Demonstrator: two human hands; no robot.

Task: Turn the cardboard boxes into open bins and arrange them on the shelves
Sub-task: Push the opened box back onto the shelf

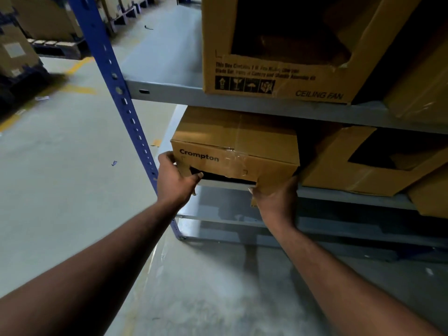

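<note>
A brown Crompton cardboard box [236, 141] with a cut-out opening in its front face sits at the left end of the middle shelf [339, 192], partly past its front edge. My left hand [175, 177] grips the box's front left corner, thumb at the cut opening. My right hand [275, 197] holds the lower front right of the box, fingers curled under the cardboard. A larger ceiling-fan box [278, 76] with a cut front stands on the upper shelf [169, 90]. Another cut-open box [363, 166] sits to the right on the middle shelf.
A blue perforated upright post [116, 88] frames the rack's left side, close to my left hand. A lower shelf [230, 224] lies beneath. The grey concrete floor [60, 166] stretches left, with stacked boxes on pallets [41, 27] at the far left.
</note>
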